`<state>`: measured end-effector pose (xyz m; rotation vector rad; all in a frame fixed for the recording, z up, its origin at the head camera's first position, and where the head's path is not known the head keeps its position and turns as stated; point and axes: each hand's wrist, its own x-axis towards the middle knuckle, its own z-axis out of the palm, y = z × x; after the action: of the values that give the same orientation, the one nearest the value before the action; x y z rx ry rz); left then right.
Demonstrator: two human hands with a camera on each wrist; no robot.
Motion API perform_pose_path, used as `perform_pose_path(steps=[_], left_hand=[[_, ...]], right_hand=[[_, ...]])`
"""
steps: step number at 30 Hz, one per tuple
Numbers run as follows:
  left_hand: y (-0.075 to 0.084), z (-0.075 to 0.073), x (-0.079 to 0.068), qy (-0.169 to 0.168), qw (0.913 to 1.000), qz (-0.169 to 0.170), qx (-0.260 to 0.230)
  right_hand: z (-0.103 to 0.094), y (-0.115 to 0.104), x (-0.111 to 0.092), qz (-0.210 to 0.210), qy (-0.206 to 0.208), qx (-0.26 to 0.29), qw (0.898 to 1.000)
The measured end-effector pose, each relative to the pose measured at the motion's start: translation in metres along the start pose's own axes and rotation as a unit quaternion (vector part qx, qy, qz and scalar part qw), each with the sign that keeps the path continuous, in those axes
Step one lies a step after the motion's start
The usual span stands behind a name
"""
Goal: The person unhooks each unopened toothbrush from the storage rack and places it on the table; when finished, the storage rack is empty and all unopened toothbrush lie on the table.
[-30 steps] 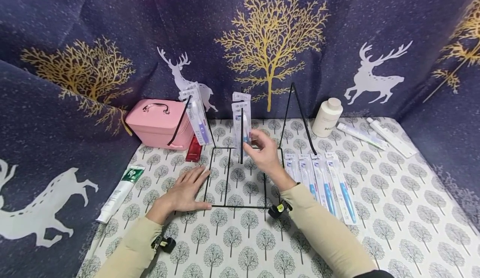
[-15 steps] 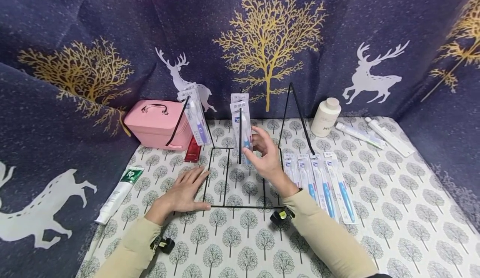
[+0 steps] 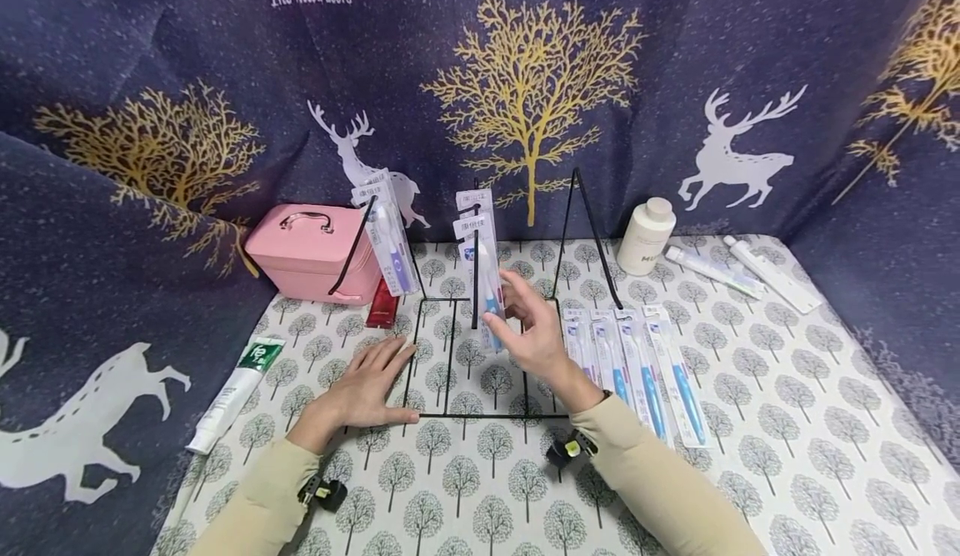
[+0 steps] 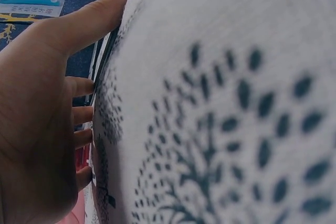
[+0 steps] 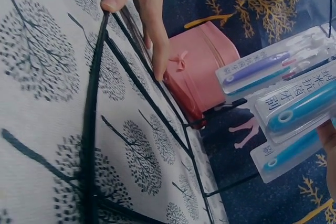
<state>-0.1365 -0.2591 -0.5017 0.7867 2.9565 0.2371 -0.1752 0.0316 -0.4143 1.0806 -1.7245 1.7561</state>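
Note:
A black wire rack (image 3: pixel 448 373) stands on the table with upward-slanting hooks. On its middle hook hang blue toothbrushes in clear blister packs, one behind another. My right hand (image 3: pixel 534 327) pinches the front packaged toothbrush (image 3: pixel 489 289) low on its right edge, thumb in front and fingers behind. Its top still overlaps the hook's tip. In the right wrist view that toothbrush (image 5: pixel 304 106) shows beside a fingertip at the right edge. My left hand (image 3: pixel 367 385) lies spread at the rack's front left corner, thumb on the base wire. Purple packaged toothbrushes (image 3: pixel 392 243) hang on the left hook.
Several packaged blue toothbrushes (image 3: pixel 647 373) lie in a row right of the rack. Behind stand a white bottle (image 3: pixel 646 237) and two white tubes, one a slim tube (image 3: pixel 712 272). Left are a pink case (image 3: pixel 315 247), a red packet (image 3: pixel 382 306) and a green-capped toothpaste tube (image 3: pixel 236 393).
My right hand has drawn the front toothbrush pack forward along the middle hook, away from the pack behind it. The left hand has stayed in place; the head view has shifted slightly.

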Motion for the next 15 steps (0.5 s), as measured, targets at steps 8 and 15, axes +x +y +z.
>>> perform_pose_path(steps=[8,15], left_hand=[[0.0,0.001,0.0,-0.005,0.9999,-0.011,-0.004],[0.0,0.001,0.001,-0.001,0.9999,-0.009,-0.007]], right_hand=[[0.001,-0.014,-0.009,-0.052,-0.009,-0.007,0.999],[0.0,-0.023,-0.014,-0.076,-0.031,0.002,0.997]])
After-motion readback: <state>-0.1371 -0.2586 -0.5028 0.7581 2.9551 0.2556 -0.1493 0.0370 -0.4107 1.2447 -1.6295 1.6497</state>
